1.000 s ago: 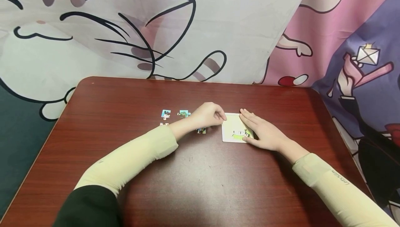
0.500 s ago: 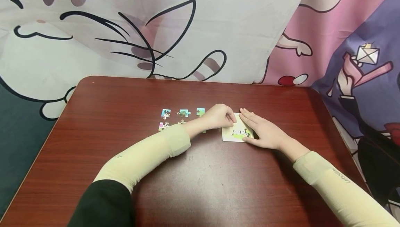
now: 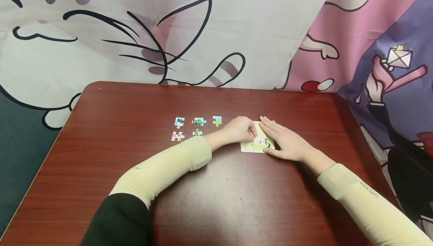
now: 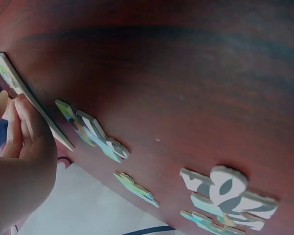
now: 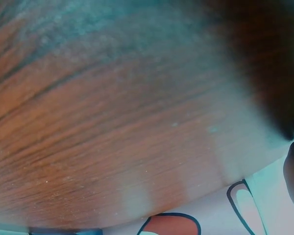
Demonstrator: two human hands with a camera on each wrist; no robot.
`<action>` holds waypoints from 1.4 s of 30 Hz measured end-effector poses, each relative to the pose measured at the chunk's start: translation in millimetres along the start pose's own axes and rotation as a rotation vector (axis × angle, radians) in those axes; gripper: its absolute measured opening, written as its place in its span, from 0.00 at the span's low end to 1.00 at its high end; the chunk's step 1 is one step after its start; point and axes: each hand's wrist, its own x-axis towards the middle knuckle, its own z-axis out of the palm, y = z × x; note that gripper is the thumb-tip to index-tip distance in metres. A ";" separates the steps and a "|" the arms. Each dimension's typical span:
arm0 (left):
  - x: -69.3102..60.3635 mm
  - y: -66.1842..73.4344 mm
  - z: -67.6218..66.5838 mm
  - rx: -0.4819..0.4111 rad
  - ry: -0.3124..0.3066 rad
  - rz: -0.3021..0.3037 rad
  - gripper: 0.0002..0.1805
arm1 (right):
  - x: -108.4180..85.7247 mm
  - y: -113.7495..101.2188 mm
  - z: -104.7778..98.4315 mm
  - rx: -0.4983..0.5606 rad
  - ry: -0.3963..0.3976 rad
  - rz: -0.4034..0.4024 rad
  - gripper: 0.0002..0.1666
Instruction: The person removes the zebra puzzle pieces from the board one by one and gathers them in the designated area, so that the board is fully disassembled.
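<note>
My left hand [image 3: 241, 128] is over the left part of a pale puzzle tray [image 3: 248, 148], its thumb and fingers curled together at the tips. In the left wrist view, the fingertips of the left hand [image 4: 24, 127] are close above the tray edge [image 4: 41, 110]; whether a piece is between them is hidden. A green-and-white picture section [image 3: 259, 143] shows in the tray's lower part. My right hand [image 3: 285, 142] lies with straight fingers across the tray's right side. Left of the tray lie several jigsaw pieces [image 3: 199, 122], some partly covered by the left arm.
The brown wooden table [image 3: 216, 201] extends on all sides of the tray. Behind it hangs a white cat-print cloth [image 3: 264, 31], with a pink and purple printed cloth [image 3: 362, 24] at the right. A black object [image 3: 406, 178] stands beyond the table's right edge.
My left hand has moved right from the tray's left edge onto the tray, then slightly nearer. Jigsaw pieces that the left arm covered now show. The right hand stays in place.
</note>
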 end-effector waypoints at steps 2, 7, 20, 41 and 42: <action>-0.2 1.2 1.3 0.032 -0.006 0.002 0.05 | -0.2 0.5 0.0 0.001 -0.001 0.001 0.54; -0.8 3.0 4.1 0.086 -0.010 0.011 0.05 | -0.2 0.9 -0.1 0.002 0.005 -0.002 0.54; -3.9 2.4 10.1 0.118 -0.010 0.015 0.06 | 0.4 0.8 -0.3 -0.004 -0.009 0.004 0.54; -4.3 5.0 10.9 0.150 -0.018 0.008 0.06 | -1.0 2.8 0.4 -0.015 0.026 -0.047 0.45; -4.4 5.4 11.2 0.151 -0.019 0.003 0.07 | -1.1 2.6 0.3 -0.014 0.026 -0.048 0.45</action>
